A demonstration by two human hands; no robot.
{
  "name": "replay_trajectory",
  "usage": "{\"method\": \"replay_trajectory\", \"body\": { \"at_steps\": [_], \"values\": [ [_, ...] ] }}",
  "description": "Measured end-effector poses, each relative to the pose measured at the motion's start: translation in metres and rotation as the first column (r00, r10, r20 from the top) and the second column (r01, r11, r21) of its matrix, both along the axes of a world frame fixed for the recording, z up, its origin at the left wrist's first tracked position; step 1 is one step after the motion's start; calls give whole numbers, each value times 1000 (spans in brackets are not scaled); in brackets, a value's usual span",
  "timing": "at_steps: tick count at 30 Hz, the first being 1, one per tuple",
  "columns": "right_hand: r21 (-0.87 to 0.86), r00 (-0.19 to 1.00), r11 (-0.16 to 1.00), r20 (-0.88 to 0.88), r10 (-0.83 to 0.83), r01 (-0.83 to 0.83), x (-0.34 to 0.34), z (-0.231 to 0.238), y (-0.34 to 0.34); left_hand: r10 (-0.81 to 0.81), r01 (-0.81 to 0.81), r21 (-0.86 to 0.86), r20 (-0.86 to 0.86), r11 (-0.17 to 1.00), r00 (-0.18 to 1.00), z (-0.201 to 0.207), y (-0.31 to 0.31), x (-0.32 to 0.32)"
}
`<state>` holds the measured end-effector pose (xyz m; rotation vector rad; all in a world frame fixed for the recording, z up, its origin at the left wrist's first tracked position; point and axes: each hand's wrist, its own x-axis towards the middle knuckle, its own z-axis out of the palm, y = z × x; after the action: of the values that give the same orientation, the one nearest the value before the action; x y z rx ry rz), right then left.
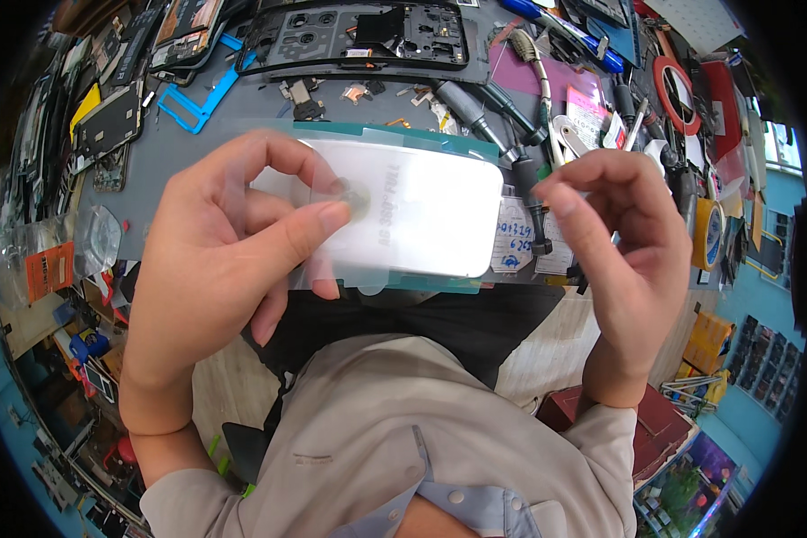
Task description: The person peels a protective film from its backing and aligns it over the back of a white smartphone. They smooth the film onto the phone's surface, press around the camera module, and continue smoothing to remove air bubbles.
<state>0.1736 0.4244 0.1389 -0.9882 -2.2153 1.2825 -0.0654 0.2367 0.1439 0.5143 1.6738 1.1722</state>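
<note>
Item one: white panel [439,215], round-cornered, with grey lettering, held aloft over the near edge of the bench, above the wearer's lap. Backing: a teal border [421,138] along the far long edge, showing again along the near edge. A clear film projects past the panel's left end and over its edges. A round greyish spot sits by the left thumb tip.

Condition, as judged: stack in hand, lifted clear of the bench; clear and teal layers together with the panel, no layer fully parted from it. Whether the film at the left end is partly loose cannot be told.

Left hand [215,233]: grasping the panel's left end, thumb on the upper face, other fingers at the far edge and beneath.

Right hand [632,242]: raised beyond the panel's right end, apart from it, thumb and forefinger curled close together; whether anything thin lies between them cannot be told.

Beyond, on the grey bench: black device housing [318,56], inner side up, no panel laid over it; small metal parts [305,100]; blue plastic bracket [199,118]; dark-handled tools [464,109]; handwritten label [513,240], just right of the panel.

Outer right: red ring [664,75]; yellow tape roll [710,233].

Outer left: stacked device parts; clear bag with orange card [50,271].
</note>
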Motion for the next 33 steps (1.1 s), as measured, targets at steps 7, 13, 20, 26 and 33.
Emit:
{"method": "replay_trajectory", "body": {
  "at_steps": [7,13,20,26,33],
  "values": [
    [-157,1000,988,-11,7,-9,-14,-3,-5,-32,32,25,-6,999,999,-2,-3,-3],
    [-98,999,995,-35,-18,15,-14,-8,-1,-39,39,23,-9,999,999,-1,-2,-3],
    [-56,999,998,13,-41,42,-23,-7,3,-36,37,22,-11,999,999,-1,-2,-3],
    [-130,996,990,-55,-69,61,-24,-13,8,-27,27,22,-20,999,999,-1,-2,-2],
    [-207,988,975,-112,-106,81,-27,-16,12,-12,12,27,-18,1000,1000,-2,-2,0]
  ]
}}
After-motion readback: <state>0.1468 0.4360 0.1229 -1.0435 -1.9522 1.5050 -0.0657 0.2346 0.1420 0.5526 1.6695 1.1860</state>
